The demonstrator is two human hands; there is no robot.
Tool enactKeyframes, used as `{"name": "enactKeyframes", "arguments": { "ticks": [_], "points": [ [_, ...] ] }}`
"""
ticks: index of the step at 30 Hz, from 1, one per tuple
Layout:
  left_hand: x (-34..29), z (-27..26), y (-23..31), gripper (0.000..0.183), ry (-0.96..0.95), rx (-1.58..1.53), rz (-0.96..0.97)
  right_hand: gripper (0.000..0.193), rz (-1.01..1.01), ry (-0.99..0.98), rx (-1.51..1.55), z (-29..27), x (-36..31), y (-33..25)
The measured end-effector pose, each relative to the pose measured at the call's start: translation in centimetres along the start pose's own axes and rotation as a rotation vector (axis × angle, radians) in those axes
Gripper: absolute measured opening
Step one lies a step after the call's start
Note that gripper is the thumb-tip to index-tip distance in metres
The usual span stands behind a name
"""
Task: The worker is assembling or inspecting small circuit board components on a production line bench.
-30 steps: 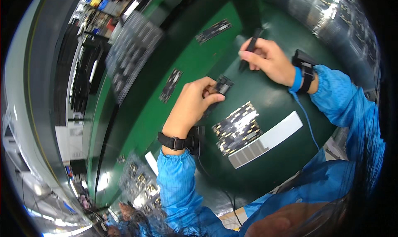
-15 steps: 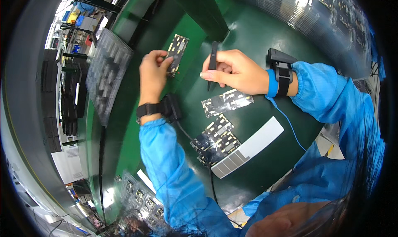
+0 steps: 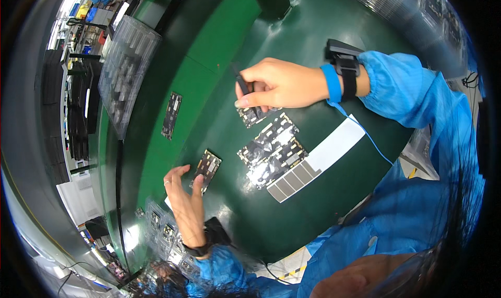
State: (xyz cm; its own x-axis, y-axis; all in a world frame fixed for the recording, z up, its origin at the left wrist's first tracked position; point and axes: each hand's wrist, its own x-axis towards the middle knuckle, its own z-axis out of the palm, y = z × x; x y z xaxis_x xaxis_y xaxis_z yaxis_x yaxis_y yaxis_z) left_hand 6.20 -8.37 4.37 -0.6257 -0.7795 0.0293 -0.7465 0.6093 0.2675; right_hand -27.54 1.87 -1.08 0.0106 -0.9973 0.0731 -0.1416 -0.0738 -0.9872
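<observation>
My left hand (image 3: 186, 207) is low on the left, its fingers spread. Its thumb overlaps the lower edge of a dark circuit board (image 3: 207, 167); I cannot tell how firmly it touches. Another narrow circuit board (image 3: 171, 115) lies on the bright green strip farther up. My right hand (image 3: 276, 81) is closed round a slim black pen-like tool (image 3: 241, 82), slightly blurred. Below that hand a circuit board (image 3: 249, 118) is partly covered. Nearer to me, several boards (image 3: 274, 149) lie close together, with glossy reflections.
A white sheet with grey rectangles (image 3: 318, 154) lies beside the boards. A clear plastic tray (image 3: 128, 76) stands at the left, and clear trays (image 3: 417, 16) are stacked far right. A blue cord (image 3: 365, 136) trails from my right wristband. Another tray of parts (image 3: 162, 230) sits lower left.
My left hand has let go of the circuit board it held and moved down toward me, beside another board. My right hand, with the tool, has shifted left over a board. The view has shifted slightly.
</observation>
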Motion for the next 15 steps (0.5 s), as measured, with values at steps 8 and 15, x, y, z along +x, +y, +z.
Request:
{"name": "enactKeyframes", "arguments": {
  "ticks": [8,15],
  "points": [
    [-6.2,4.8,11.3,0.056,-0.206,-0.141,0.450,0.037,0.009,-0.161,0.122,2.0,2.2,-0.7],
    [-7.9,5.5,13.2,0.065,-0.166,-0.129,0.431,0.020,0.047,-0.007,0.061,0.6,-4.8,-3.9]
  ]
}}
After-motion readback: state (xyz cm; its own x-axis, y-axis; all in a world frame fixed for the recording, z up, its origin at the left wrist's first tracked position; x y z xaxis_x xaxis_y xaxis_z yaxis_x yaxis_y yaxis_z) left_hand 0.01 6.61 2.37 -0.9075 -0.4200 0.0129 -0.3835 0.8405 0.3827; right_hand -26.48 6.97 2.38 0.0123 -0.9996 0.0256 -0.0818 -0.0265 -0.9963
